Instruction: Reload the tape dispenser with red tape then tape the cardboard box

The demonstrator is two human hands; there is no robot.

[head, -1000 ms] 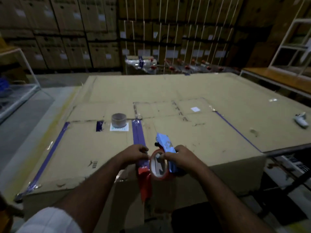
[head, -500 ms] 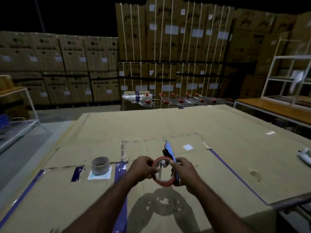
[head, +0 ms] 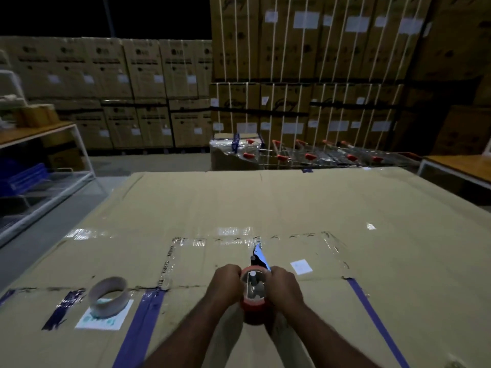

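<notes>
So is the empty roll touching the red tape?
Apart. The head view shows the empty roll on the box, with bare cardboard and the left hand between it and the red tape.

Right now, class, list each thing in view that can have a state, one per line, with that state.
red tape roll: on the dispenser, gripped between both hands
tape dispenser: held above the cardboard, nose pointing away
left hand: closed on the roll
right hand: closed on the dispenser
empty tape core: lying flat on a white label

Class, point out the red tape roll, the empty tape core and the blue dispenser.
red tape roll [head: 252,306], head view, lower outer rim
empty tape core [head: 109,297], head view, outer wall
blue dispenser [head: 261,257], head view, blue body
</notes>
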